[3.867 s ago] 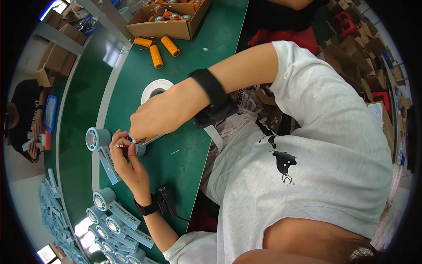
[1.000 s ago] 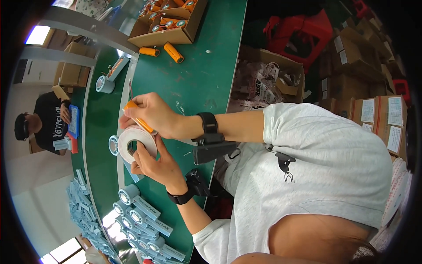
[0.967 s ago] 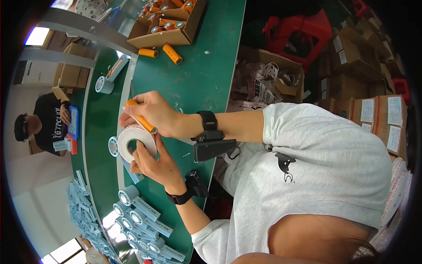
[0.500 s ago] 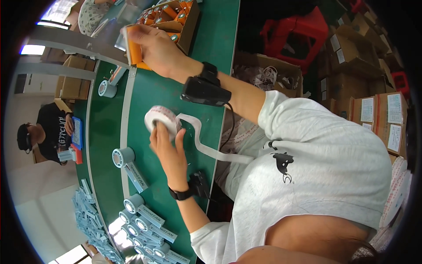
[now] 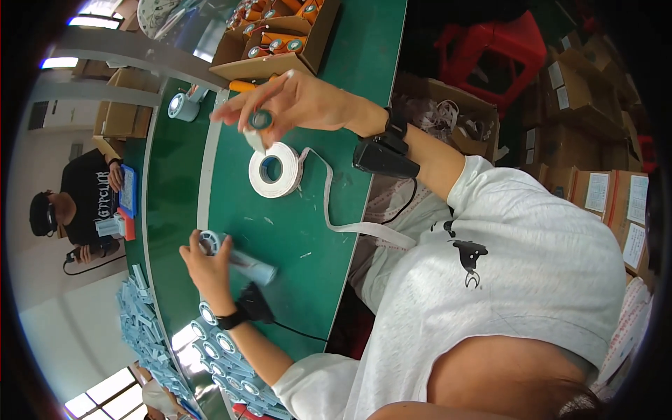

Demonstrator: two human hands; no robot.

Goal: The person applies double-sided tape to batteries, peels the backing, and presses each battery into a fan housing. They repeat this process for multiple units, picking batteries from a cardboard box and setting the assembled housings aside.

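Observation:
My left hand (image 5: 210,273) is closed round the round head of a light blue handheld fan (image 5: 252,267), its handle slightly blurred and pointing toward the right. My right hand (image 5: 294,105) pinches a short cylinder, apparently an orange battery, with its round teal-and-white end (image 5: 261,120) showing between the fingers. A small white piece (image 5: 255,143), like a tape strip, hangs beneath those fingertips. Just below, a white tape roll (image 5: 280,183) lies flat on the green table, its loose tail (image 5: 327,192) running over the edge to my lap.
A cardboard box (image 5: 308,63) of orange batteries stands at the top. Several light blue fans (image 5: 224,343) crowd the lower left, with a heap of blue parts (image 5: 140,315) beyond. Another person (image 5: 84,189) sits across, beside a blue tray (image 5: 127,192). A red stool (image 5: 497,59) stands upper right.
My left hand has left the tape roll and moved down-left onto a fan, lifting it. My right hand has come away from near the battery box toward the roll, still holding the cylinder.

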